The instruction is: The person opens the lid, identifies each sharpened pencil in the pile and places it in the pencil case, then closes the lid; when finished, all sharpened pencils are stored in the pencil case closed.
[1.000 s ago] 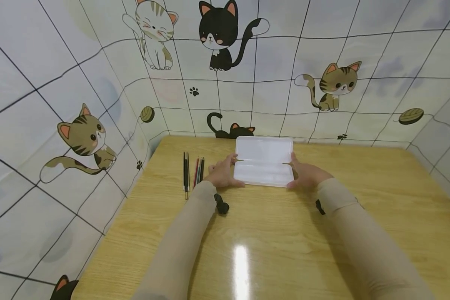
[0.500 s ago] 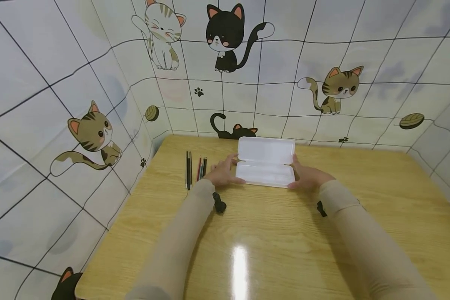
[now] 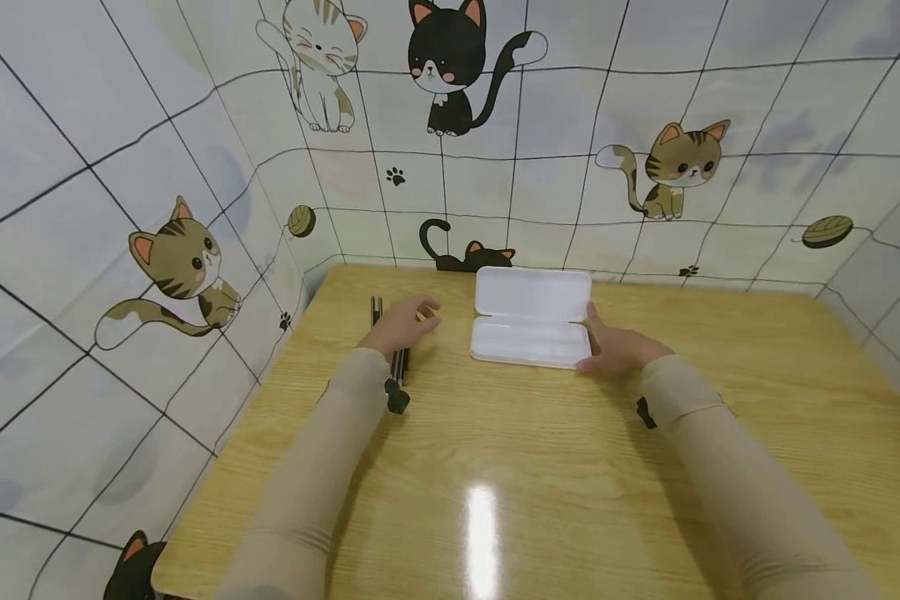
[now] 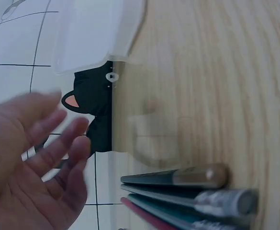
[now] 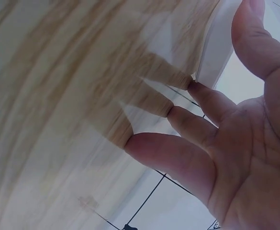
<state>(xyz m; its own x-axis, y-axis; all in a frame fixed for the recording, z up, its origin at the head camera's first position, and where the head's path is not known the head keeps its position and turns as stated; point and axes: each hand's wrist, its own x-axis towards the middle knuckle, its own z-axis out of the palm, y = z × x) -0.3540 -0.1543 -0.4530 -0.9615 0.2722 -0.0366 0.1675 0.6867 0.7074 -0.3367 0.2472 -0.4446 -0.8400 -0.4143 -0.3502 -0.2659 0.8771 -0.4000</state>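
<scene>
A white plastic pencil case (image 3: 531,343) lies unfolded on the wooden table, its lid tilted back toward the wall and its tray bare inside. My right hand (image 3: 621,348) rests at the case's right side, thumb by the near corner. In the right wrist view, several fingertips (image 5: 171,111) of that hand stand on the tabletop beside the case (image 5: 214,45). Left of the case, my left hand (image 3: 401,323) hovers with loosely bent fingers and holds nothing. Several pencils or pens (image 4: 197,177) lie close by it, partly hidden under that hand and wrist in the head view.
The wooden table (image 3: 555,467) meets a wall covering (image 3: 555,192) printed with cats and grid lines along its back edge. Dark slim sticks (image 3: 376,310) show just beyond the left hand. Black wrist-camera parts (image 3: 397,397) hang below the left wrist.
My left hand has left the case's left side and moved left over the pencils. The right hand and the case stay in place.
</scene>
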